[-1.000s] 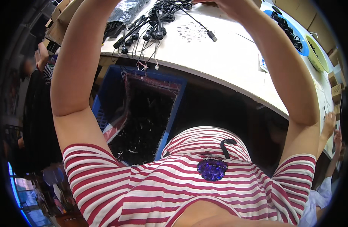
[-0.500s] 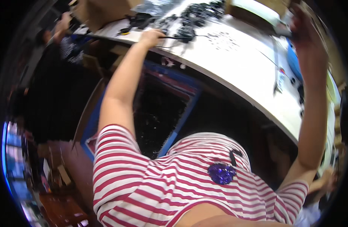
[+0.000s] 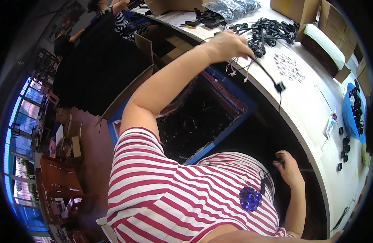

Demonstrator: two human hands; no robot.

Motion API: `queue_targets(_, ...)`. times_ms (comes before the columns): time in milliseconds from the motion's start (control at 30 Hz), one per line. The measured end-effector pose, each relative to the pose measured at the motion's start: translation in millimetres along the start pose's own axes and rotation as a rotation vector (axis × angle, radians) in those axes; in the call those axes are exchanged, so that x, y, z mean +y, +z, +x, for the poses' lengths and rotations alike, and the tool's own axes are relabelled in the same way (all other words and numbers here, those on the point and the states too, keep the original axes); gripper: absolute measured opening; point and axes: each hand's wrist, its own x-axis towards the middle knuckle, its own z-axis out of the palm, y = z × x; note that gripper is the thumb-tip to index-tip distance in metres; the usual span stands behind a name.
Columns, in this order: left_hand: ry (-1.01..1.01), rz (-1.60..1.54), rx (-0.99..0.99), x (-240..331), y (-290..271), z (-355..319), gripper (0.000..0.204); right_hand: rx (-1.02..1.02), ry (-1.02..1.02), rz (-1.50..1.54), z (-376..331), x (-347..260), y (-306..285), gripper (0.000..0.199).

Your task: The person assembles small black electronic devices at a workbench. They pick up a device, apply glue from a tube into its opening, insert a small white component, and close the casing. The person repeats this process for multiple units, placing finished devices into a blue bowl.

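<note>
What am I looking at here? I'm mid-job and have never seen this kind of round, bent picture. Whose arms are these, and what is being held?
There is no machine: a person works with bare hands, and a wide fisheye camera on their head looks down, so straight edges curve. The red-and-white striped shirt is the wearer's own body.

The left hand reaches out over the white table and grips a black cable with a small plug at its far end. It comes from a tangled pile of black cables. The right hand is low, near the table edge, pinching something small and dark; I cannot tell what.

Also on the table: cardboard boxes, a blue tray of black parts, and loose small pieces. Below sits a blue bin of dark parts. Other people work at the far end.
</note>
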Motion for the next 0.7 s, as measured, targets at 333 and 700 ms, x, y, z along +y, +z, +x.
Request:
queue_targets(333, 0.349, -0.174, -0.202, 176.9, 16.5, 49.8, 0.010, 0.378, -0.071, 0.130, -9.6, -11.7, -5.7, 0.041)
queue_targets(700, -0.553, -1.238, -0.020, 229.6, 46.1, 22.1, 0.031, 0.398, 0.096, 0.820, -23.2, 13.7, 43.8, 0.017)
